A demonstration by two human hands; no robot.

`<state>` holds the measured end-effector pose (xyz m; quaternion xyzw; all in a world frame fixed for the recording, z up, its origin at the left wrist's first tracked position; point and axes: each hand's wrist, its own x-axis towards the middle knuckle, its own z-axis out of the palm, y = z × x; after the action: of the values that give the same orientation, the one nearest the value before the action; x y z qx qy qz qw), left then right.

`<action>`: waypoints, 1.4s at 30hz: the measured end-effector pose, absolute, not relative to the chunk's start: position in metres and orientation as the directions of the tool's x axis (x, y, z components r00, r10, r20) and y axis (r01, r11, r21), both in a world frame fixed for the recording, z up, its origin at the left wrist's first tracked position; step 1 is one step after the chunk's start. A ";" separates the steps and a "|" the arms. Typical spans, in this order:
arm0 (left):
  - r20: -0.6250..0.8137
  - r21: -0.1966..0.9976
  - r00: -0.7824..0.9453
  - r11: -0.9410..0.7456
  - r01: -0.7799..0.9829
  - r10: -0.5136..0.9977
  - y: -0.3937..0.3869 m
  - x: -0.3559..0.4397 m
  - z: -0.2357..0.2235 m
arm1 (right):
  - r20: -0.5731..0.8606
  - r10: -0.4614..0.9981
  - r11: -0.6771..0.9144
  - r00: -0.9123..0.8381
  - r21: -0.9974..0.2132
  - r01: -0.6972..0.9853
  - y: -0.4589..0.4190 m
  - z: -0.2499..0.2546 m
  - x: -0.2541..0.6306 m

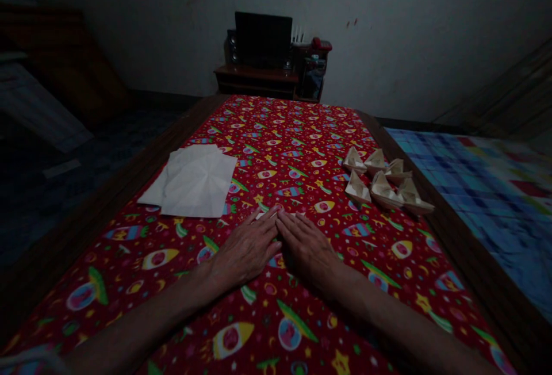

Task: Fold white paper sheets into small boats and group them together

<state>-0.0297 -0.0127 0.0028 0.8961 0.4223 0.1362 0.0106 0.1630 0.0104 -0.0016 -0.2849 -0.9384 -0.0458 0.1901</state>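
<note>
1. The cloth (276, 153) lay over the table (448, 231), whose wooden edges ran along both sides.
2. On it, the paper sheets (198, 182) overlapped at left, beyond the left hand (244, 251).
3. The folded paper pieces (383, 192) sat grouped at right, beyond the right hand (310, 251).
4. Between both groups, nearer the person, a paper strip (260, 215) lay under the fingertips.
5. Past the far end, the screen (263, 40) stood on a stand (259, 77), before the wall (172, 30).

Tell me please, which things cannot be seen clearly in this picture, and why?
All in the head view:
- Pale piece under left hand and right hand: shape hidden by fingers.
- Stacked sheets: count hidden by overlap.
- Shelf items: too dark, small.
- Pale thing, lower left: blurred, cut off by the edge.
</note>
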 end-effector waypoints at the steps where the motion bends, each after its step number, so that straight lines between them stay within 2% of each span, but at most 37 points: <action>1: 0.236 0.126 0.604 -0.640 0.758 0.762 -0.013 -0.032 0.003 | 0.349 0.525 0.836 -0.776 -0.039 0.548 0.008 -0.003 0.165; 5: 0.227 0.079 0.556 -0.584 0.808 0.800 -0.018 -0.041 0.003 | 0.283 0.582 0.809 -0.762 -0.104 0.579 0.008 -0.006 0.179; 13: 0.253 0.026 0.550 -0.574 0.819 0.796 -0.027 -0.061 0.004 | 0.299 0.608 0.788 -0.735 -0.119 0.604 0.011 -0.002 0.185; 22: 0.258 0.061 0.582 -0.614 0.787 0.771 -0.022 -0.039 0.003 | 0.349 0.582 0.805 -0.735 -0.119 0.581 0.010 0.003 0.163; 28: 0.272 0.076 0.559 -0.596 0.799 0.784 -0.023 -0.057 0.004 | 0.396 0.591 0.791 -0.703 -0.114 0.601 0.015 -0.001 0.175; 31: 0.309 0.140 0.532 -0.591 0.794 0.788 -0.020 -0.064 0.003 | 0.413 0.596 0.789 -0.689 -0.140 0.598 0.017 -0.001 0.177; 35: 0.400 0.326 0.444 -0.578 0.748 0.801 -0.002 -0.066 -0.005 | 0.457 0.622 0.765 -0.636 -0.185 0.616 0.025 -0.004 0.178; 37: 0.454 0.375 0.391 -0.570 0.731 0.801 0.009 -0.065 -0.009 | 0.452 0.641 0.751 -0.620 -0.202 0.629 0.030 -0.004 0.178; 39: 0.448 0.394 0.382 -0.562 0.727 0.808 0.018 -0.063 -0.011 | 0.442 0.652 0.746 -0.616 -0.229 0.625 0.033 -0.003 0.178; 42: 0.359 0.426 0.383 -0.514 0.744 0.851 0.025 -0.059 -0.006 | 0.439 0.666 0.743 -0.604 -0.312 0.592 0.035 0.001 0.178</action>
<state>-0.0586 0.0249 -0.0063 0.8257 0.4830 0.2745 0.0975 0.1781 0.0350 0.0012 -0.3522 -0.8929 0.0672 0.2722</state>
